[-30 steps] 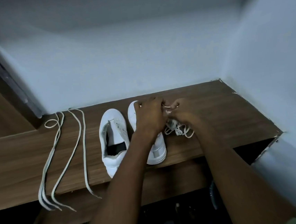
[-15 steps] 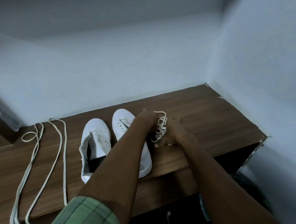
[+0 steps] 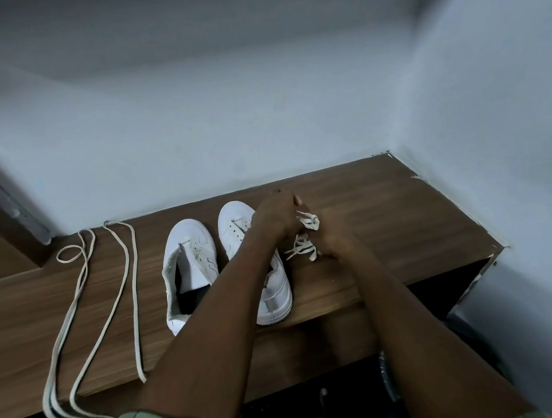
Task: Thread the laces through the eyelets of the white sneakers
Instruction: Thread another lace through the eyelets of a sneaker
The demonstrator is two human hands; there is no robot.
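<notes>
Two white sneakers stand side by side on a wooden shelf (image 3: 387, 225), toes toward the wall. The left sneaker (image 3: 189, 267) has an open tongue and no lace. My left forearm crosses over the right sneaker (image 3: 236, 229). A bunched cream lace (image 3: 306, 236) sits just right of that sneaker. My left hand (image 3: 277, 217) grips its upper loops, and my right hand (image 3: 333, 235) pinches its lower part against the shelf.
Two long loose laces (image 3: 107, 292) lie stretched out on the shelf's left part, their ends hanging over the front edge. A pale wall runs behind and to the right. A dark opening lies below the shelf.
The view shifted, so the shoes appear further left. Both hands moved from above the right sneaker's toe down to its right side, with the bunched lace between them.
</notes>
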